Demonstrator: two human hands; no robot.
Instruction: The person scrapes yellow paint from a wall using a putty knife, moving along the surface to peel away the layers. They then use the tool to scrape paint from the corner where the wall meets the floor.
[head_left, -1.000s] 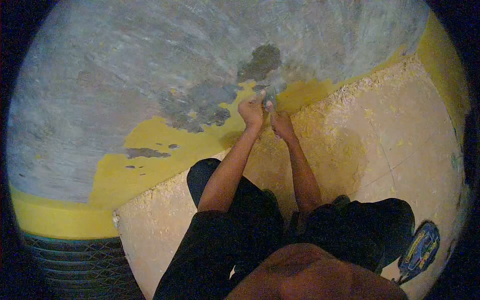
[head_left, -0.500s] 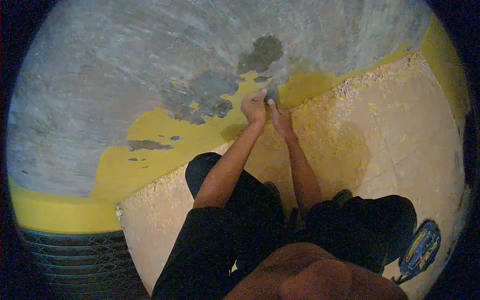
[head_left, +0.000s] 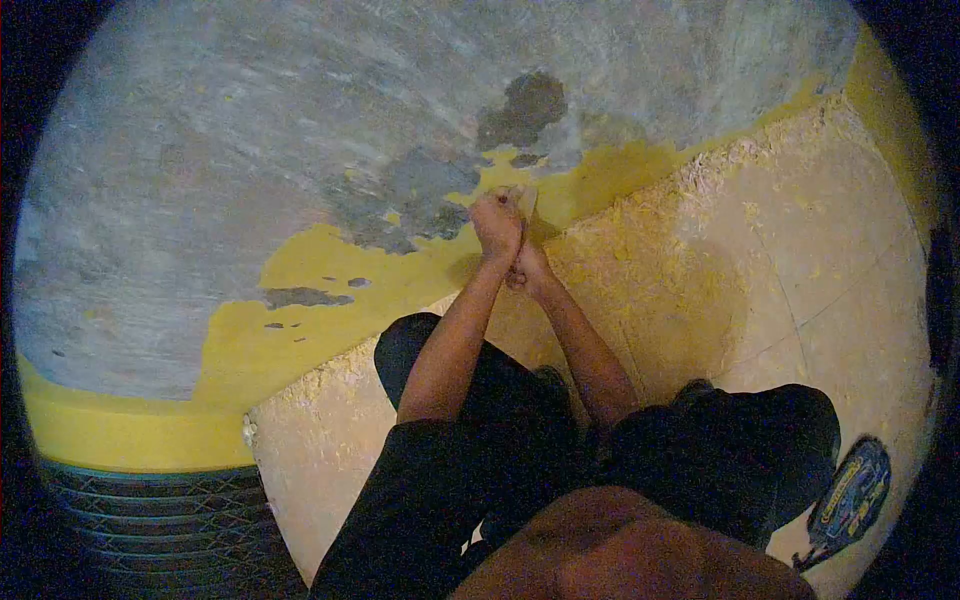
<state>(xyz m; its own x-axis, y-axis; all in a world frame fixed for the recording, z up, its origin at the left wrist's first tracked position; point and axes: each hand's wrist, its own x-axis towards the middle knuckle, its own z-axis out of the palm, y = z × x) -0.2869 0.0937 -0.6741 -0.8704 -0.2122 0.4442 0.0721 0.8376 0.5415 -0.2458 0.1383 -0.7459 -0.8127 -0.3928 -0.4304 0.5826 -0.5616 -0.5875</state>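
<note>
A scraper (head_left: 529,200) with a flat, pale blade shows just beyond my hands, against the yellow painted strip (head_left: 330,257) low on the wall. My left hand (head_left: 497,226) is closed around its upper part, knuckles up. Lower down, my right hand (head_left: 533,264) is closed near the handle end, close to my left wrist; most of the handle is hidden by the fingers. Around the hands, grey patches (head_left: 400,190) show where the yellow coat is broken.
The grey wall surface (head_left: 240,130) rises ahead, with a dark stain (head_left: 523,108). Paint flakes (head_left: 690,185) litter the beige floor (head_left: 800,260) along the wall's foot. My bent knees flank my arms. A sandal (head_left: 850,495) lies at the right, a dark ridged mat (head_left: 160,520) at the lower left.
Both hands have drawn down and back toward me. The right hand has slid below the left, and the blade has turned from dark and broad to pale and narrow.
</note>
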